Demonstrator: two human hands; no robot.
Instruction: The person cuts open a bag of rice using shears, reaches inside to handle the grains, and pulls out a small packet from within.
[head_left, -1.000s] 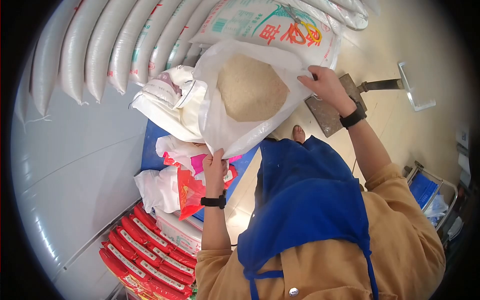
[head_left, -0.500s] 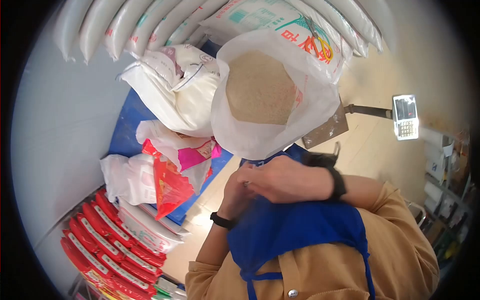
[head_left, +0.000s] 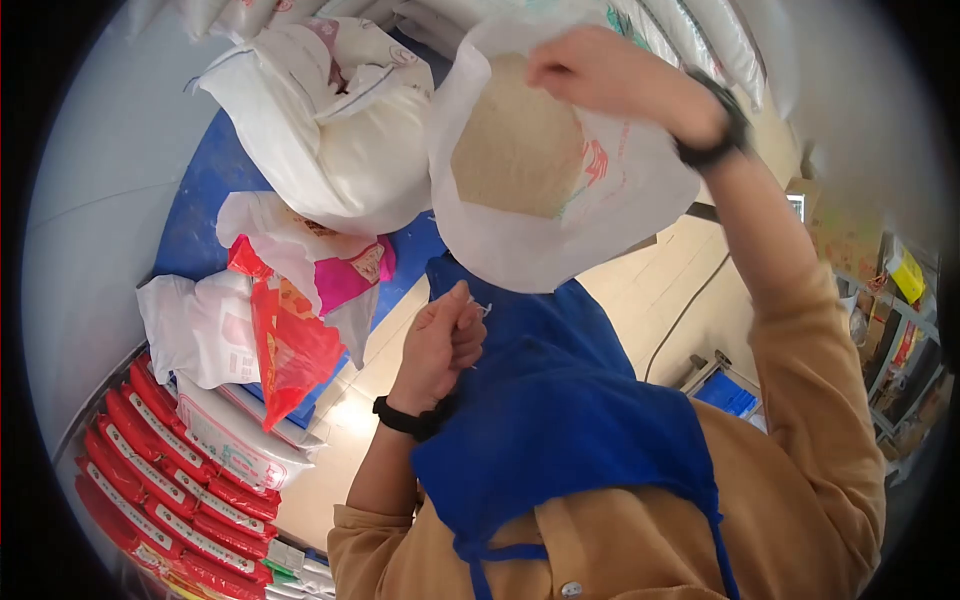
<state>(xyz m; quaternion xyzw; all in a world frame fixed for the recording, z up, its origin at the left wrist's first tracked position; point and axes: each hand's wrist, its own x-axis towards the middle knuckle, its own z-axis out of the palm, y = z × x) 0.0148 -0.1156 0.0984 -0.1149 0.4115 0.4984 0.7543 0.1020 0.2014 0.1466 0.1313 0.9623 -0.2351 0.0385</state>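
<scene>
My left hand [head_left: 440, 345] is closed in a fist in front of the blue apron [head_left: 560, 400]; a thin white string [head_left: 484, 307] pokes out of it. Over the far right part of an open white sack [head_left: 500, 265], my right hand [head_left: 605, 75] has its fingers curled together, slightly blurred. Whatever they hold, if anything, is hidden. Inside the sack lies a pale brown grainy filling [head_left: 510, 150]. The sack's mouth is spread wide, with red print on its inner right side.
Left of the sack stands another opened white sack [head_left: 370, 170] on a blue surface [head_left: 195, 190]. Nearer are torn red and pink packaging [head_left: 295, 340], a white bag [head_left: 205, 325] and stacked red packs [head_left: 170, 480]. More filled sacks line the back; shelves [head_left: 900, 350] stand at right.
My hands were together at the apron and are now apart. The right has reached forward over the sack; the left has moved slightly left. The scissors on the back sack no longer show.
</scene>
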